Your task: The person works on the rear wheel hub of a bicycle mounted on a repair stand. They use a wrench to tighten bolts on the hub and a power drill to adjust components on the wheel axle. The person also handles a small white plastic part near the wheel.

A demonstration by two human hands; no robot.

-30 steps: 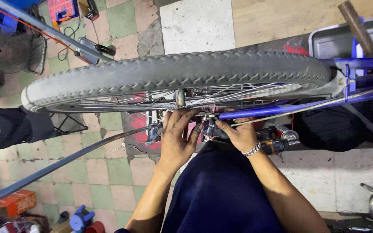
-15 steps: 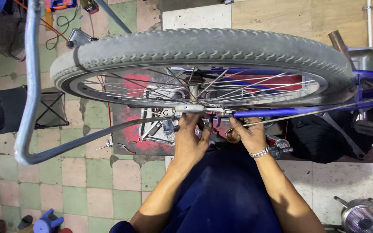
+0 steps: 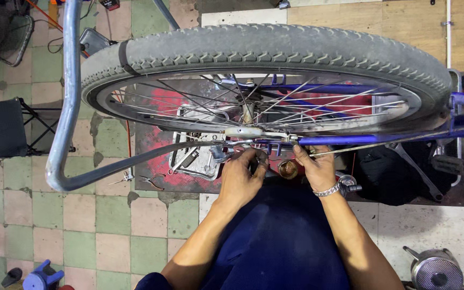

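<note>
I look down on a bicycle wheel (image 3: pixel 264 53) with a grey knobbly tyre, lying across the upper view and filling most of it. Its spokes run in to the hub (image 3: pixel 248 130), which sits at the middle, just above my hands. A blue frame tube (image 3: pixel 382 138) runs from the hub out to the right, and a bent silver tube (image 3: pixel 68 107) drops down the left side and hooks back toward the hub, crossing in front of the floor. Under the wheel lies a red mat (image 3: pixel 157 145) with a metal tray of tools (image 3: pixel 197 158); the spokes and rim partly hide both. My dark blue lap (image 3: pixel 275 241) fills the lower middle. A round metal pot (image 3: pixel 436 268) stands at lower right, a blue stool (image 3: pixel 41 276) at lower left. My left hand (image 3: pixel 240 177) is curled, fingers pinched on something small at the axle end; what it is I cannot tell. My right hand (image 3: pixel 315 166), wearing a silver bracelet (image 3: pixel 328 189), grips the frame end beside the hub
</note>
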